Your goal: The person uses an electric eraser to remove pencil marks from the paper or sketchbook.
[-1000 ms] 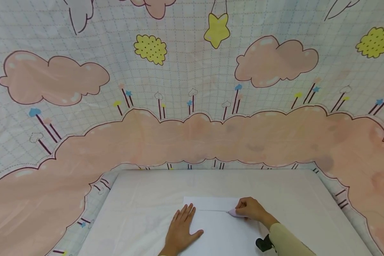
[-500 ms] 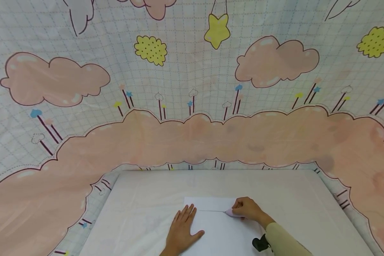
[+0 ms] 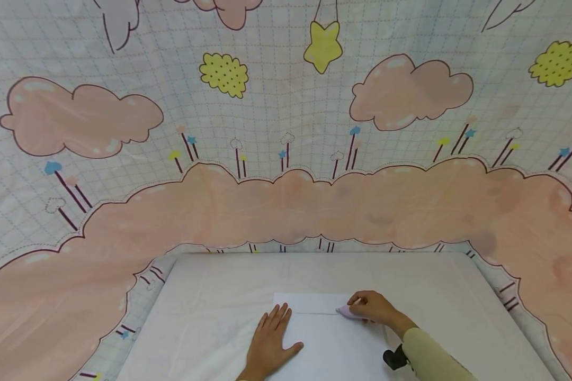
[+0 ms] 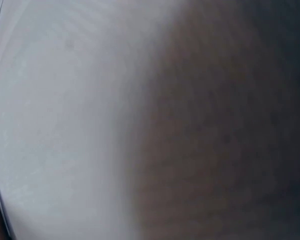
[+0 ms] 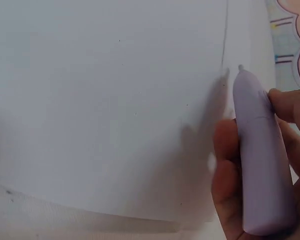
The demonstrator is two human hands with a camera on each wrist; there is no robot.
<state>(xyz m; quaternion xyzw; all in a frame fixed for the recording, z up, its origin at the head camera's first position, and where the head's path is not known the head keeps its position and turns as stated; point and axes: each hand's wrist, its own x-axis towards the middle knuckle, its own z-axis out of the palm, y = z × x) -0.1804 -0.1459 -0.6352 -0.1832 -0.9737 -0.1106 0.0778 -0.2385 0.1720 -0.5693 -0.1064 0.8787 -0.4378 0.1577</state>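
My right hand (image 3: 374, 308) grips a lavender electric eraser (image 5: 262, 155), a thick pen-shaped body with a small grey tip. Its thumb and fingers wrap around the body. In the right wrist view, the tip stands apart from its shadow, near the end of a thin dark line (image 5: 225, 35). That line runs across the upper part of a white sheet of paper (image 3: 333, 344). My left hand (image 3: 271, 341) lies flat on the sheet's left side, fingers straight and thumb spread. The left wrist view is mostly blur, with pale paper beside a dark brown shape.
A white cloth-covered table (image 3: 209, 296) carries the sheet. Behind it hangs a printed backdrop (image 3: 276, 206) with clouds and stars. Small dark specks dot the paper in the right wrist view. A black heart-shaped patch (image 3: 394, 358) shows by the right sleeve (image 3: 431, 354).
The right hand first moves the eraser slightly left along the line, then up and back right, so the tip now sits just above it. The left hand stays in place.
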